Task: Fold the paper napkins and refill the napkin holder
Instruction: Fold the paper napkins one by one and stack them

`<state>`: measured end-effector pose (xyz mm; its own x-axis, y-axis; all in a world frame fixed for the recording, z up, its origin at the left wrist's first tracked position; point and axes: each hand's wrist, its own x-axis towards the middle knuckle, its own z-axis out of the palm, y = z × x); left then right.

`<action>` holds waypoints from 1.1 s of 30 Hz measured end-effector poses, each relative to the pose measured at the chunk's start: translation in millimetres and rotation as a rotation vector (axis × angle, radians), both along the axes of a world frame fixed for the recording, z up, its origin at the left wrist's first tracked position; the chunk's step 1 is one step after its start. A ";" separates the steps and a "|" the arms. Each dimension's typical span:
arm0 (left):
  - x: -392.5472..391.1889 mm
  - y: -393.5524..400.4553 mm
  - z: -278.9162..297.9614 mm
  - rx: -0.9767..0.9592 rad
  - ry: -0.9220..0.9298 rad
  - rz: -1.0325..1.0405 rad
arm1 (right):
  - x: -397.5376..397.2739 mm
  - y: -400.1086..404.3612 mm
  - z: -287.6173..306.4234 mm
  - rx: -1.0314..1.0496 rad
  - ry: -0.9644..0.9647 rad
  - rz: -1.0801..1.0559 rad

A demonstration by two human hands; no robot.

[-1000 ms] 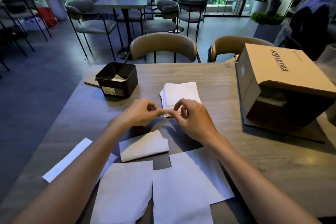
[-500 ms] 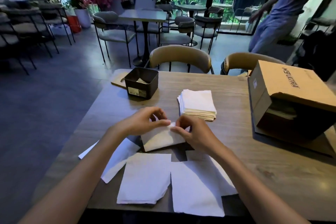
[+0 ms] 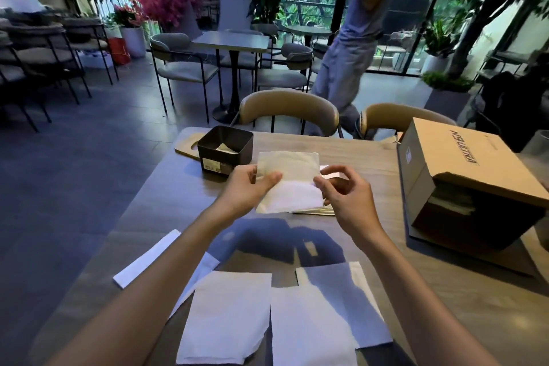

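I hold a folded white napkin [image 3: 289, 184] up above the table, in front of the napkin stack [image 3: 319, 211], which it mostly hides. My left hand [image 3: 248, 190] pinches its left edge between thumb and fingers. My right hand [image 3: 341, 192] pinches its right edge with curled fingers. The black square napkin holder [image 3: 224, 148] stands at the table's far left, behind the napkin, with a bit of paper inside.
Several unfolded napkins [image 3: 228, 318] lie near the table's front edge, and a folded strip [image 3: 145, 258] at left. A cardboard box [image 3: 463, 181] lies on the right. A wooden board [image 3: 187, 144] sits behind the holder. A person [image 3: 353, 38] walks behind the tan chairs [image 3: 289, 110].
Both hands lifted the folded napkin off the table and raised it up in front of the stack. My head tilted up. The person at the back walked left.
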<state>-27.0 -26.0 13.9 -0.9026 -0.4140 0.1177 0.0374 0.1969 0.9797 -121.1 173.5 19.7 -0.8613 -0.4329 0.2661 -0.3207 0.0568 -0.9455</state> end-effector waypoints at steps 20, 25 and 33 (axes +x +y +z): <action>-114.8 5.6 -51.3 -0.453 -0.201 0.229 | -98.2 1.1 -49.2 0.397 0.303 -0.226; -105.8 7.1 -56.4 -0.558 -0.181 0.209 | -98.9 4.9 -52.9 0.521 0.453 -0.146; -87.4 6.1 -50.4 -0.809 -0.199 0.027 | -95.2 22.1 -39.9 0.660 0.476 -0.033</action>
